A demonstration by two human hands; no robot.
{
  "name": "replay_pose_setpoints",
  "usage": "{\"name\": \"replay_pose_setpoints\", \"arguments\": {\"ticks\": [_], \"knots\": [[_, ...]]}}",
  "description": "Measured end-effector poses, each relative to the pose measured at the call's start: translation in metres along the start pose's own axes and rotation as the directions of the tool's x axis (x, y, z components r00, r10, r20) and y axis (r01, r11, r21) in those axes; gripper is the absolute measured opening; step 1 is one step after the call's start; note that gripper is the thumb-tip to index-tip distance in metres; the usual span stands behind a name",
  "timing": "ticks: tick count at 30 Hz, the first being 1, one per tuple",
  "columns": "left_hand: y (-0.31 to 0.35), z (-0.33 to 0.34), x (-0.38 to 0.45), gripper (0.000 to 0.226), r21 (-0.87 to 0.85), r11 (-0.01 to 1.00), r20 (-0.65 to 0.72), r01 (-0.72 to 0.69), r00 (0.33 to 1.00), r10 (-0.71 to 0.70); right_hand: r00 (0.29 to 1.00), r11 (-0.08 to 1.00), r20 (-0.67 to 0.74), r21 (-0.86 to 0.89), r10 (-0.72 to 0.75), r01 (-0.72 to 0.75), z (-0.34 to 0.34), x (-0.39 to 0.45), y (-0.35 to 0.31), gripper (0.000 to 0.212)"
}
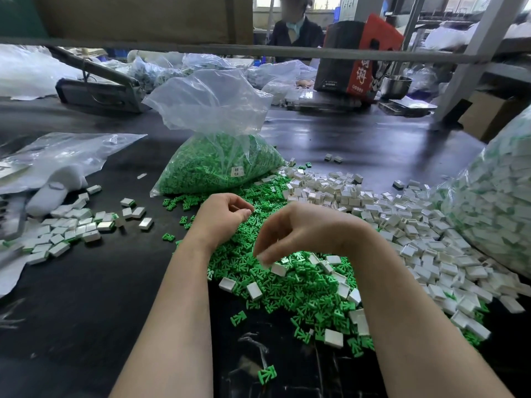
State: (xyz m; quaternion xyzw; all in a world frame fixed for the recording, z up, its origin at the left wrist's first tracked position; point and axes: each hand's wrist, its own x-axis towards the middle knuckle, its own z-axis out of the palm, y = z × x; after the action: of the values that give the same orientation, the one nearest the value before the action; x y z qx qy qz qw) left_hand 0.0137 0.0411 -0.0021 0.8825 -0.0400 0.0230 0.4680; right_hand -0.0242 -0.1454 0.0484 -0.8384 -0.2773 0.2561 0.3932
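Right hand (304,231) blurry over white rectangular plastic cap (278,269), grip unclear, left hand (222,215) loose/empty; prob fumbles it into green plastic clips (304,288).

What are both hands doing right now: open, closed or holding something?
Left hand: fingers curled over the green pieces; hold cannot be told.
Right hand: blurred fingers at a white tile; cannot be told.

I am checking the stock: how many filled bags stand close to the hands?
2. One bag of green pieces stands just behind the left hand; one bag of white cases lies at the right edge. Bags farther back are too blurred to judge.
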Motion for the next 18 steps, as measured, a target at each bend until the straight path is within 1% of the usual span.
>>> {"name": "replay_pose_setpoints", "arguments": {"ticks": [2,4,6,8,10,11,12,14,15,16,18], "knots": [[-0.001,0.0,0.0,0.009,-0.002,1.0,-0.002,0.002,1.0,-0.002,0.981,0.99,0.194,-0.143,0.033,-0.005,0.004,0.0,-0.011,0.015],[-0.002,0.0,0.0,0.009,-0.004,1.0,-0.007,0.003,1.0,-0.003,0.951,0.966,0.295,-0.259,0.093,-0.014,0.009,0.003,-0.016,0.017],[-0.003,0.0,0.0,0.01,-0.006,1.0,-0.01,0.003,1.0,-0.003,0.925,0.96,0.351,-0.275,0.145,-0.045,0.012,0.004,-0.018,0.018],[-0.003,0.0,0.001,0.01,-0.004,1.0,-0.01,0.001,1.0,-0.001,0.903,0.966,0.391,-0.244,0.178,-0.085,0.012,0.003,-0.02,0.017],[-0.003,0.0,0.001,0.009,0.0,1.0,-0.008,-0.003,1.0,0.003,0.907,0.976,0.386,-0.19,0.171,-0.103,0.008,0.001,-0.019,0.014],[-0.003,0.0,0.001,0.009,-0.001,1.0,-0.007,-0.005,1.0,0.005,0.924,0.98,0.348,-0.168,0.16,-0.106,0.006,0.0,-0.018,0.012],[-0.003,0.0,0.002,0.009,-0.005,1.0,-0.006,-0.006,1.0,0.006,0.947,0.982,0.283,-0.153,0.152,-0.111,0.004,-0.002,-0.015,0.011],[-0.003,0.0,0.002,0.009,-0.012,1.0,-0.001,-0.008,1.0,0.008,0.986,0.981,0.069,-0.135,0.153,-0.142,-0.001,-0.003,-0.007,0.012],[-0.003,0.0,0.002,0.008,-0.011,1.0,0.004,-0.01,1.0,0.01,0.985,0.979,-0.063,-0.121,0.159,-0.165,-0.003,-0.003,-0.002,0.011],[-0.003,0.0,0.002,0.006,-0.005,1.0,0.01,-0.012,1.0,0.012,0.966,0.977,-0.198,-0.095,0.167,-0.189,-0.006,-0.003,0.004,0.008],[-0.002,0.0,0.001,0.004,0.008,1.0,0.03,-0.014,0.999,0.014,0.88,0.97,-0.436,-0.06,0.186,-0.235,-0.011,-0.003,0.015,0.004]]}}
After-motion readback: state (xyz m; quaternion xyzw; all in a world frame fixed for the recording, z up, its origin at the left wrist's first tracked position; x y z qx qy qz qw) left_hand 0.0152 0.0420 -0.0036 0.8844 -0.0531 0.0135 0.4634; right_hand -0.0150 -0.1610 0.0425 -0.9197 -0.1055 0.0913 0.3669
